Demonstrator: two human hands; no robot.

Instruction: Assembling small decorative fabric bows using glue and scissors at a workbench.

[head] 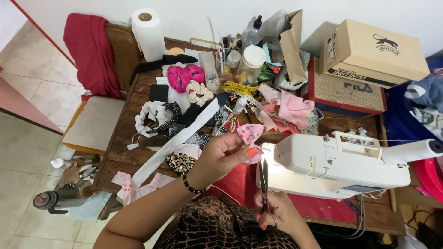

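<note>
My left hand point(224, 154) pinches a small piece of pink patterned fabric point(249, 133), held up in front of a white sewing machine point(339, 161). Below it, my right hand point(277, 213) grips a pair of scissors point(263, 182) by the handles. The blades point up and their tips reach the lower edge of the fabric, close to my left thumb. A dark bead bracelet point(191, 186) sits on my left wrist.
The wooden table point(124, 138) is crowded with fabric scrunchies point(184, 77), a white fabric strip point(175, 140), a yellow tape measure point(240, 88), pink cloth point(290, 109), bottles and a paper roll point(148, 33). Stacked cardboard boxes point(369, 55) stand at the right. A chair with red cloth point(92, 53) is left.
</note>
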